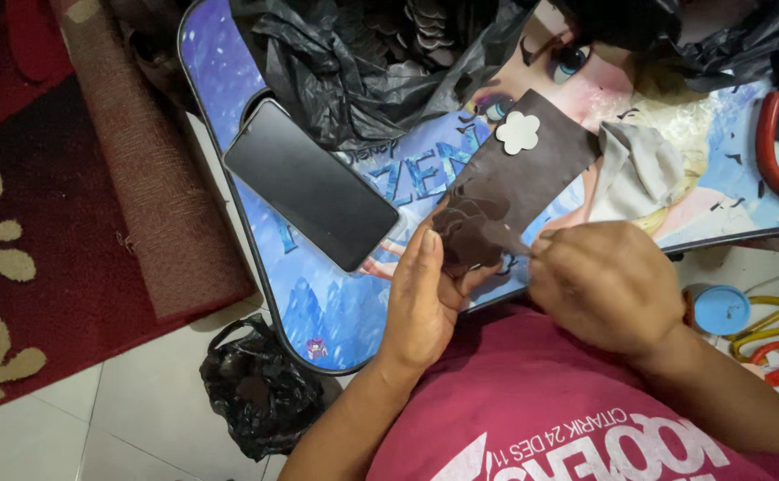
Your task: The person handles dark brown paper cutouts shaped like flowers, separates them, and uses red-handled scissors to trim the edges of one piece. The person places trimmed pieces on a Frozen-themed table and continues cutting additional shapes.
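Hands are meeting over the near edge of a small lap table (229, 80) with a blue cartoon print. The left hand (425, 298) is curling around the lower end of a dark brown strip of sheet material (519, 183), thumb and fingers closing on its cut, scalloped end. The right hand (605, 283) is sitting just beside it, fingers bunched tight and pinching at the same end of the strip; whether it is also gripping a tool I cannot tell. Beyond the hands the strip is lying flat on the table, and a white flower-shaped template (518, 132) is resting on its far end. Left of the left hand a black phone (309, 183) is lying face up. Farther off, a crumpled black plastic bag (363, 62) is sitting open, and a grey cloth (639, 169) is lying beyond the right hand.
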The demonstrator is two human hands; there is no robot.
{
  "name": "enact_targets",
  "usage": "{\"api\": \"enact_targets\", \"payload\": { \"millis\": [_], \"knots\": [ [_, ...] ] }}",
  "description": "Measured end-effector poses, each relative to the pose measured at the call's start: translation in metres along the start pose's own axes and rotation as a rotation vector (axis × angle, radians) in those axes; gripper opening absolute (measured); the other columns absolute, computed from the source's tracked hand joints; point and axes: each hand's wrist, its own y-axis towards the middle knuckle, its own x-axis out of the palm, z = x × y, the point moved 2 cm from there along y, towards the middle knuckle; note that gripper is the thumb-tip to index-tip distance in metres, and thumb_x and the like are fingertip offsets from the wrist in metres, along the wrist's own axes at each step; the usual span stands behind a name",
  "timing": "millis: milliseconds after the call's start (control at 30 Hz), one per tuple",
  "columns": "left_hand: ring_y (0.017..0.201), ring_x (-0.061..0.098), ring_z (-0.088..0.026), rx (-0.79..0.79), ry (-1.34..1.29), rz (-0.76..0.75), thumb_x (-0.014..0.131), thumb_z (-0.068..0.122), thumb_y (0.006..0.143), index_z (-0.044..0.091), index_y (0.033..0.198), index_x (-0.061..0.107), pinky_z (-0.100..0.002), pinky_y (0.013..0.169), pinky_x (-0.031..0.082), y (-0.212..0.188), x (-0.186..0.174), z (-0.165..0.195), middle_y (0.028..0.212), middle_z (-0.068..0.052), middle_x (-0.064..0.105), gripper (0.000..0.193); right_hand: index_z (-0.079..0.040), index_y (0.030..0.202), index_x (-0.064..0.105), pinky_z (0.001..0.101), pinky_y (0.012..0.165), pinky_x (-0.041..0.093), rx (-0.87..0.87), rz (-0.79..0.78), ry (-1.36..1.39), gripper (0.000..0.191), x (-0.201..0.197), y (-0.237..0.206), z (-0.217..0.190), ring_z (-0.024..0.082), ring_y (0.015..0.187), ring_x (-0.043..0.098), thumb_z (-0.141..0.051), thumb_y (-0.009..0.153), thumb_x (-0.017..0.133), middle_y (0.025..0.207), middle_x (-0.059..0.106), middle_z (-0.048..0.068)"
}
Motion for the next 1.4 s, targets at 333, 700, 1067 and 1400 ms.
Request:
{"api": "enact_targets", "payload": {
  "millis": [333, 700, 1067, 1400],
  "knots": [
    [0.132, 0.059, -0.028, 0.019, 0.012, -0.024, 0.032, 0.032, 0.116, 0.0, 0.159, 0.034, -0.04, 0.108, 0.054, 0.001, 0.004, 0.003, 0.146, -0.017, 0.054, 0.054, 0.0, 0.103, 0.072, 0.0349, 0.078, 0.055, 0.116, -0.078, 0.024, 0.02, -0.002, 0.008, 0.0, 0.025, 0.089, 0.07, -0.001, 0.087, 0.083, 0.104, 0.073, 0.013],
    [0.118, 0.066, -0.024, -0.012, 0.206, 0.071, 0.055, 0.014, 0.107, -0.002, 0.153, 0.04, -0.035, 0.097, 0.058, 0.0, 0.006, 0.0, 0.13, -0.013, 0.063, 0.05, -0.001, 0.112, 0.071, 0.0393, 0.088, 0.053, 0.259, -0.12, -0.1, 0.026, -0.005, 0.017, 0.008, 0.029, 0.1, 0.066, -0.002, 0.087, 0.081, 0.112, 0.071, 0.012],
    [0.102, 0.069, -0.014, 0.07, 0.537, 0.205, 0.06, 0.001, 0.099, -0.001, 0.142, 0.053, -0.029, 0.082, 0.059, -0.016, 0.001, 0.039, 0.119, -0.01, 0.069, 0.044, -0.003, 0.124, 0.071, 0.0397, 0.089, 0.049, 0.197, -0.176, -0.364, 0.042, 0.013, 0.067, 0.035, 0.032, 0.101, 0.06, -0.017, 0.086, 0.083, 0.118, 0.067, 0.013],
    [0.099, 0.072, -0.028, 0.243, 1.439, 0.162, 0.072, 0.013, 0.089, 0.006, 0.13, 0.066, -0.038, 0.089, 0.055, -0.023, 0.026, 0.058, 0.108, -0.014, 0.075, 0.042, -0.009, 0.105, 0.073, 0.0352, 0.081, 0.052, 0.511, -0.048, 0.075, 0.02, 0.004, 0.045, 0.051, 0.024, 0.09, 0.065, -0.006, 0.088, 0.084, 0.098, 0.069, 0.004]
  ]
}}
